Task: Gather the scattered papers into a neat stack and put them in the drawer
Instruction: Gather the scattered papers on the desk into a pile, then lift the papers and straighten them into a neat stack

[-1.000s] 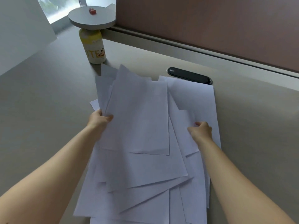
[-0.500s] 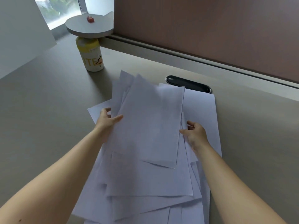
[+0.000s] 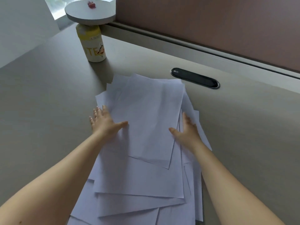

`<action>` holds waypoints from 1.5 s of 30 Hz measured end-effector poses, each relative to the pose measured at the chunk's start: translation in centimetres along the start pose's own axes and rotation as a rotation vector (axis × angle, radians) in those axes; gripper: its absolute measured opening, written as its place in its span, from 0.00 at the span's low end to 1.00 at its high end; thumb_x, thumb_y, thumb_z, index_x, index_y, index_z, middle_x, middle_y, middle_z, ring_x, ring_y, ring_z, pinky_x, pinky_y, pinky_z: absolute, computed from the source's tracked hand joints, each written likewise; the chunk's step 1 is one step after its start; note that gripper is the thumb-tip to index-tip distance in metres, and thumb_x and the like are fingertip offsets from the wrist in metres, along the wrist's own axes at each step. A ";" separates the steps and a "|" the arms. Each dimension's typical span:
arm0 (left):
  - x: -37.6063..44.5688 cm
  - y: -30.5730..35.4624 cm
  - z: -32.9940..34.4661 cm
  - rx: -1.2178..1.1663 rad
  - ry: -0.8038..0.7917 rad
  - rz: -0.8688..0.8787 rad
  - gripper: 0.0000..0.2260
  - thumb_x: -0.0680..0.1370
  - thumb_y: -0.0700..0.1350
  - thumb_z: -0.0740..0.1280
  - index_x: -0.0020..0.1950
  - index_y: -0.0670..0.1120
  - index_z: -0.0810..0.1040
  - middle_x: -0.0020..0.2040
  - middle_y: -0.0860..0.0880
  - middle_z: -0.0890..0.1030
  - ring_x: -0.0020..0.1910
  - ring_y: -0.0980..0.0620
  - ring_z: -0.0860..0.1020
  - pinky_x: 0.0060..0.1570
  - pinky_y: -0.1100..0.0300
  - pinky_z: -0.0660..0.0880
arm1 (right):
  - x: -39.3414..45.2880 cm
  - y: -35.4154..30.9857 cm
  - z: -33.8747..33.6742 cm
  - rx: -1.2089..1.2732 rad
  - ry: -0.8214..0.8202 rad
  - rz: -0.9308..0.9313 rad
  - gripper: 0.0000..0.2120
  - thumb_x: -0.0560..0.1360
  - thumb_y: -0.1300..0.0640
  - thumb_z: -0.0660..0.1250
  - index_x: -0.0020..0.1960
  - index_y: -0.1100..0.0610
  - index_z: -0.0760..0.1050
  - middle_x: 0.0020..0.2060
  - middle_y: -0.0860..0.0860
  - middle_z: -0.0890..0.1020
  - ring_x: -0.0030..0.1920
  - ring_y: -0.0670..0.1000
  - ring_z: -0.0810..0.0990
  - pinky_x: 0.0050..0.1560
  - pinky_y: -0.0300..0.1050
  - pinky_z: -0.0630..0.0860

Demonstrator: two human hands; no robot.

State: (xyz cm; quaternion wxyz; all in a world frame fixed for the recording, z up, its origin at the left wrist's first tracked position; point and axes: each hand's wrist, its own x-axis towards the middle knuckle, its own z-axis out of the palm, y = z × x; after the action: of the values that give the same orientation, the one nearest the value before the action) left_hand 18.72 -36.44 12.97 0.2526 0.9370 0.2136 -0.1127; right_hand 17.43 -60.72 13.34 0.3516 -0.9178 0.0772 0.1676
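Because the papers (image 3: 146, 135) lay fanned unevenly on the tabletop (image 3: 48, 103), the left hand (image 3: 103, 122) and right hand (image 3: 186, 130) bracketed the pile flat, grip released, apparently to square its edges; no drawer was visible.

A loose pile of white papers (image 3: 146, 143) lies fanned on the grey-beige surface (image 3: 48, 103), edges misaligned and corners projecting on all sides. The left hand (image 3: 103, 122) rests flat and spread on the pile's left edge, thumb on the top sheet. The right hand (image 3: 186, 130) rests flat, fingers extended, on the right edge. Neither hand closes a grip on any sheet. A black oval grommet (image 3: 194, 78) sits in the surface just beyond the pile. A yellow-and-white bottle (image 3: 92, 44) stands upright further left, partly under a round grey disc (image 3: 90, 13).
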 end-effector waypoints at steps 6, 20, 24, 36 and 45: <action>0.0 -0.4 -1.7 -0.147 0.010 0.008 0.41 0.72 0.51 0.69 0.76 0.41 0.50 0.77 0.41 0.58 0.76 0.41 0.53 0.72 0.50 0.53 | 0.0 -1.8 -0.1 0.255 0.087 0.022 0.28 0.74 0.53 0.64 0.71 0.56 0.61 0.69 0.54 0.70 0.68 0.57 0.69 0.68 0.51 0.65; -6.8 0.5 -0.9 -0.307 -0.151 -0.324 0.34 0.74 0.51 0.66 0.71 0.35 0.57 0.70 0.39 0.58 0.67 0.39 0.66 0.65 0.54 0.66 | -4.7 -2.6 -0.4 0.099 0.009 0.341 0.28 0.75 0.54 0.60 0.70 0.65 0.58 0.71 0.58 0.57 0.70 0.59 0.61 0.67 0.48 0.62; -6.9 -0.6 -1.9 -0.506 -0.153 -0.369 0.30 0.74 0.45 0.67 0.70 0.35 0.59 0.70 0.36 0.65 0.66 0.38 0.69 0.63 0.50 0.68 | -5.2 -1.9 -1.3 0.278 0.083 0.403 0.26 0.75 0.56 0.62 0.69 0.64 0.63 0.71 0.60 0.59 0.68 0.60 0.66 0.64 0.50 0.67; -5.8 -0.4 -2.1 -0.657 -0.178 -0.220 0.17 0.73 0.43 0.67 0.60 0.37 0.75 0.56 0.41 0.79 0.55 0.42 0.78 0.57 0.51 0.73 | -5.1 -2.2 -0.6 0.651 0.065 0.457 0.23 0.73 0.65 0.65 0.66 0.70 0.65 0.61 0.60 0.77 0.62 0.58 0.76 0.66 0.50 0.68; -5.7 -0.9 -0.6 -0.930 -0.188 -0.116 0.14 0.74 0.29 0.61 0.60 0.35 0.73 0.38 0.46 0.78 0.32 0.51 0.76 0.32 0.65 0.77 | -4.0 -2.0 -1.9 0.830 0.041 0.485 0.19 0.73 0.64 0.66 0.62 0.70 0.71 0.61 0.62 0.77 0.61 0.61 0.75 0.67 0.58 0.67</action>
State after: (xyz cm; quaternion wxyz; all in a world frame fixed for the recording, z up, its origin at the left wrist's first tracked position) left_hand 13.30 -37.42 14.89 0.6565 0.6969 0.2696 -0.1035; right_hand 14.67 -60.45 17.36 0.6376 -0.6585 0.3563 0.1815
